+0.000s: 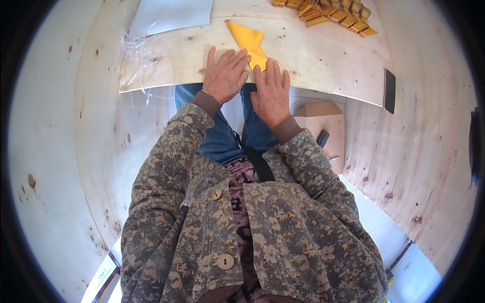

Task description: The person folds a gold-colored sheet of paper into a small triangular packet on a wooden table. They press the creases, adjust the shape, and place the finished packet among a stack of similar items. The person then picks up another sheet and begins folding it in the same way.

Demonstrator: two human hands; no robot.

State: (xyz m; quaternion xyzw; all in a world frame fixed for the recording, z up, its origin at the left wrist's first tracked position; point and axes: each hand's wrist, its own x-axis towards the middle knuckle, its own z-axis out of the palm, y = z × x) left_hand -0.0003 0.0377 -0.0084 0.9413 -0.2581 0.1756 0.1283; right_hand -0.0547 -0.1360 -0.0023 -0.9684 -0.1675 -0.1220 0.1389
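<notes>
A folded yellow paper lies on the plywood tabletop near its front edge. My left hand rests flat on the table with fingers spread, its fingertips touching the paper's lower left part. My right hand lies flat beside it, fingers pressing the paper's lower tip. Neither hand grips anything.
A pile of folded yellow papers sits at the table's far right. A grey sheet and clear plastic strands lie at the far left. A cardboard box stands under the table to my right. A dark flat object hangs at the table's right edge.
</notes>
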